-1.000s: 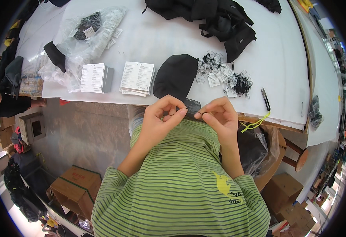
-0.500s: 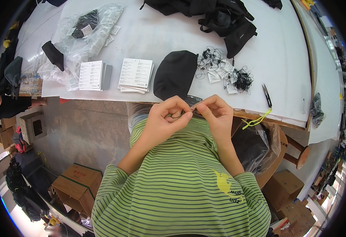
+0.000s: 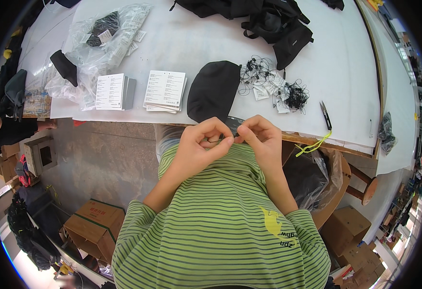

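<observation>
My left hand [image 3: 204,145] and my right hand [image 3: 263,139] meet at the table's near edge, fingertips almost touching. Both are pinched closed on a thin black cord [image 3: 214,140]; its ends are mostly hidden by my fingers. Just beyond the fingertips a dark printed tag [image 3: 233,122] shows in part. A black fabric pouch [image 3: 214,91] lies right behind it on the table. To the pouch's right is a tangle of black cords [image 3: 295,96] with small white labels [image 3: 260,93] among them.
Two stacks of white printed cards, the left stack [image 3: 110,91] and the right stack [image 3: 165,89], stand left of the pouch. Black thread snips [image 3: 325,115] with a yellow ribbon lie right. Black bags [image 3: 288,41] and a clear plastic bag [image 3: 102,53] lie farther back.
My right fingertips have shifted slightly, and less of the cord shows between my hands. More of the dark tag is visible behind them. The things on the table stay put.
</observation>
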`<state>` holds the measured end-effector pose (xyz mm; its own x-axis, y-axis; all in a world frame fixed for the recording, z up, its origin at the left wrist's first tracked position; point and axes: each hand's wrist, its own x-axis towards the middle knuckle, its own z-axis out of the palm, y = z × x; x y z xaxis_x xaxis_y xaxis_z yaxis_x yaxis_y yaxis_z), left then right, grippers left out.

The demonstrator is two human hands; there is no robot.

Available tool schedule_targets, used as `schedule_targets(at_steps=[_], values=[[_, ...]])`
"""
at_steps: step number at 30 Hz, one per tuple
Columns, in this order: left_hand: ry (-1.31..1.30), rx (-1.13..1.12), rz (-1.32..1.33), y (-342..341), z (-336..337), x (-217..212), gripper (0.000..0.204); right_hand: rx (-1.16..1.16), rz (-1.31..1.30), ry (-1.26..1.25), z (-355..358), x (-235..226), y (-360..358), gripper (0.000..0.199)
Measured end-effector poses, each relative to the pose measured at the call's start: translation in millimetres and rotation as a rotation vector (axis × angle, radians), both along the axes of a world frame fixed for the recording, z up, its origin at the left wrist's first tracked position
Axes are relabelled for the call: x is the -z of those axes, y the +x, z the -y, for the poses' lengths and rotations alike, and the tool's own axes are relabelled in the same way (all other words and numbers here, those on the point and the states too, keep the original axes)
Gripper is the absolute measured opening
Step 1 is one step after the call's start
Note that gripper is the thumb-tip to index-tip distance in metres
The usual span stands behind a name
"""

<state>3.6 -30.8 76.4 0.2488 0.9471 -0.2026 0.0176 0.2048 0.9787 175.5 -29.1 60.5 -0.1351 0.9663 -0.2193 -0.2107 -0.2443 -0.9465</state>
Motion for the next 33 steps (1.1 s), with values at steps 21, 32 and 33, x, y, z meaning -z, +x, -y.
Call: schedule_targets(at_steps=[21,32,33], values=[[0.072,-0.020,-0.196,2.8,-3.0,-7.1,0.009,-0.078,0.018,-0.038,-3.7,-0.8,-1.8,0.013],[0.509,0.577,-0.656,-6.0,-115.6,40.9,0.037,-0.059,0.079,-0.005,-6.9,-19.8,11.8,0.014],[0.696,0.691,-0.757,-3.5,-120.8,51.4,0.044,-0.123,0.084,0.022,-4.6,-23.9,16.4,0.014]])
